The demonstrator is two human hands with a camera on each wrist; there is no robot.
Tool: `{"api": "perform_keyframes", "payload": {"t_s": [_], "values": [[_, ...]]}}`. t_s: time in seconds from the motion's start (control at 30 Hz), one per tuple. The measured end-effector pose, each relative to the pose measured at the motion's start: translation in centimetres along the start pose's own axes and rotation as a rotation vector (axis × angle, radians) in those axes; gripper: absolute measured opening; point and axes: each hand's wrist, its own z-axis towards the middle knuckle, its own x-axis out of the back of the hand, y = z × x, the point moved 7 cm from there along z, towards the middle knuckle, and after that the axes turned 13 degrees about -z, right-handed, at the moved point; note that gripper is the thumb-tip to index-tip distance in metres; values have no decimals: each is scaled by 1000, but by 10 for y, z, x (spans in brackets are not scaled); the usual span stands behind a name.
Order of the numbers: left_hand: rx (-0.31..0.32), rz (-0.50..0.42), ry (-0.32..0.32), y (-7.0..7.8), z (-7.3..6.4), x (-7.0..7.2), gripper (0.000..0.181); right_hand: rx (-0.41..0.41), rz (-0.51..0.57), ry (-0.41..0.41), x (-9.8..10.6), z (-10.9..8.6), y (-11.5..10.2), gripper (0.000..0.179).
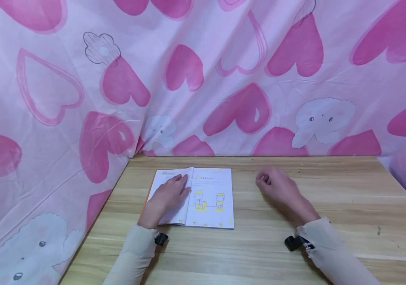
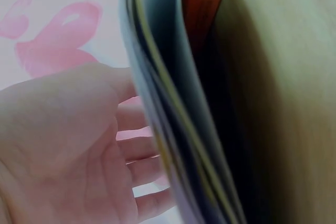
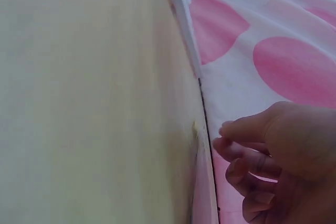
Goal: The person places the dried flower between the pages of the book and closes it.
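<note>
An open booklet (image 1: 210, 217) with white pages lies on the wooden table. Its right page carries yellow-and-white cartoon figures, and an orange edge shows along the left side. My left hand (image 1: 167, 196) rests on the left page, fingers straight and pointing toward the fold. In the left wrist view the page edges (image 2: 173, 108) bow upward and cover the fingertips of that hand (image 2: 63, 140). To the right of the booklet, my right hand (image 1: 281, 188) is over the bare wood, apart from the pages. Its fingers (image 3: 252, 163) curl loosely with nothing in them.
The wooden table (image 1: 253, 253) reaches back to a pink-and-white cloth (image 1: 224, 59) with hearts and white animal faces, which hangs behind and along the left side. Black devices (image 1: 293, 243) are strapped at both wrists, next to light sleeves (image 1: 131, 253).
</note>
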Motion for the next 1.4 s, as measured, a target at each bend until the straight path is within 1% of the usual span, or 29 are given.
{"api": "perform_keyframes", "payload": {"t_s": [0.1, 0.2, 0.3, 0.53, 0.7, 0.8, 1.0, 1.13, 1.3, 1.4], "values": [[14, -22, -12, -1, -2, 1, 62, 26, -63, -13, 2, -10, 4, 9], [26, -31, -22, -1, -2, 2, 62, 30, -119, -35, 5, -20, 8, 8], [37, -31, -28, -2, -2, 2, 63, 33, -156, -74, 8, -28, 10, 4], [55, -30, -31, -4, -2, 2, 64, 40, -195, -192, 12, -45, 11, 12], [67, -34, -31, -7, -3, 1, 64, 53, -218, -253, 12, -50, 6, 8], [58, -28, -31, -6, -2, 1, 62, 64, -258, -243, 13, -52, 3, 7], [36, -11, -37, -6, -1, 0, 61, 91, -342, -216, 10, -57, -7, 16], [31, -17, -41, -6, 0, -2, 61, 115, -384, -200, 8, -58, -9, 16], [30, -21, -44, -6, 0, -2, 62, 133, -385, -198, 6, -60, -9, 14], [25, -24, -41, -6, 0, -2, 62, 129, -362, -164, 7, -59, -9, 13]]}}
